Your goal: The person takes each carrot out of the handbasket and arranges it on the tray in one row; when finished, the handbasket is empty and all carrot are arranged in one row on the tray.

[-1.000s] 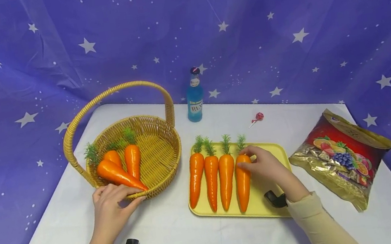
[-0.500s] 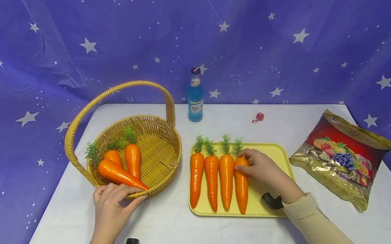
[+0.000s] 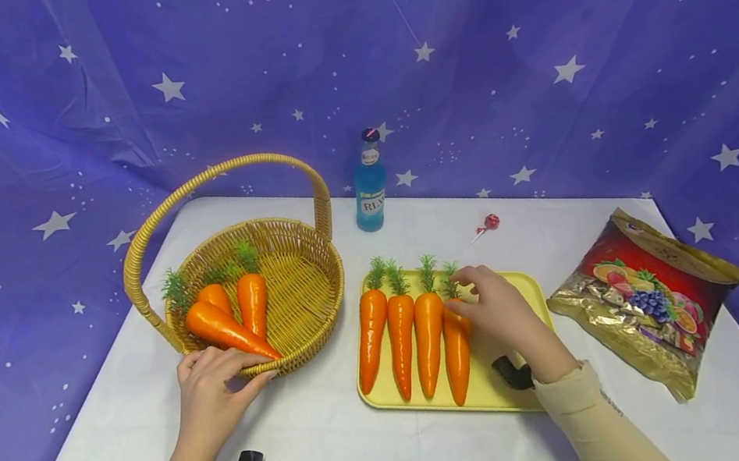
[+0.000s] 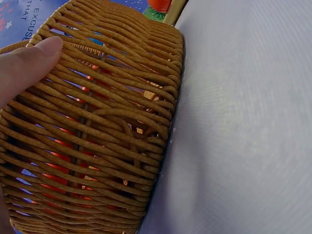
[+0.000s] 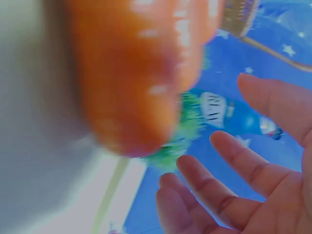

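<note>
My left hand (image 3: 211,394) grips the near rim of the wicker basket (image 3: 316,332); in the left wrist view its thumb (image 4: 34,61) lies against the outer weave. Three carrots with green tops lie inside the basket, one carrot (image 3: 223,328) slanting across toward the rim. Several more lie side by side on a yellow tray (image 3: 506,396). Over the rightmost carrot (image 3: 458,352) hovers my right hand (image 3: 505,314), partly covering its top end. The right wrist view shows the fingers spread, with nothing held and a gap to the blurred carrot (image 5: 126,97).
Behind the tray stands a blue bottle (image 3: 371,199). A red lollipop (image 3: 491,222) lies to the bottle's right on the white tablecloth (image 3: 329,449). A red and gold candy bag (image 3: 655,297) rests at the right. A starry purple cloth hangs behind the table.
The rightmost carrot has shifted slightly left toward its neighbour. My right hand has let go of it and lifted off a little, fingers parting. The left hand stays on the basket.
</note>
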The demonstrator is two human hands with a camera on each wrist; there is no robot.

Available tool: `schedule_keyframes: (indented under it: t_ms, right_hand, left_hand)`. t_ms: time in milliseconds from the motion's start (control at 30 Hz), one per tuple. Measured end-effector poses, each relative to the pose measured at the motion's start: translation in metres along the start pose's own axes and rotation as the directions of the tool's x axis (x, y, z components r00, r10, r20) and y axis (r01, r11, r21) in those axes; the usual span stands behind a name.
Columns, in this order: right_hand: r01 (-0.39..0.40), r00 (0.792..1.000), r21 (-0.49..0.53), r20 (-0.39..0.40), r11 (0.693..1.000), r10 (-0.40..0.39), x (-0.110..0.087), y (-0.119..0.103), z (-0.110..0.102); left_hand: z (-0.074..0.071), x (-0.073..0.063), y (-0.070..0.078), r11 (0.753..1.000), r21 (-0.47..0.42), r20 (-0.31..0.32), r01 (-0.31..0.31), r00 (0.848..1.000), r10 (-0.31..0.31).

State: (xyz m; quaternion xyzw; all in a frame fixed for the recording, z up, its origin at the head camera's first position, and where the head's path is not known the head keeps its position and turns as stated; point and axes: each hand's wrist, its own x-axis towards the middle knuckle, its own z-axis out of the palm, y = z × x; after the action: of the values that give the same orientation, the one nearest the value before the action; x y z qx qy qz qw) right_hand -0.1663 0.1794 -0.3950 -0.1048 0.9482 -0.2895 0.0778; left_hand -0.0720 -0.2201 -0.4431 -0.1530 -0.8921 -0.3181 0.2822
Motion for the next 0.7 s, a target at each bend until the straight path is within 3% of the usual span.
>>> schedule_keyframes:
  t_ms: [233,433,700]
  right_hand:
    - [0.09,0.996,0.057,-0.022,0.994,-0.088,0.008,-0.035,-0.011]
    - [0.135,0.991,0.102,0.005,0.986,-0.136,0.02,-0.075,-0.012]
    - [0.246,0.965,0.133,0.063,0.96,-0.256,0.042,-0.131,-0.001]
  left_hand:
    - [0.001,-0.001,0.0,1.0,-0.003,-0.011,-0.013,1.0,0.013]
    - [0.001,0.0,-0.001,1.0,0.002,-0.008,-0.012,1.0,0.012]
    - [0.001,-0.001,-0.001,1.0,0.001,-0.004,-0.005,1.0,0.005]
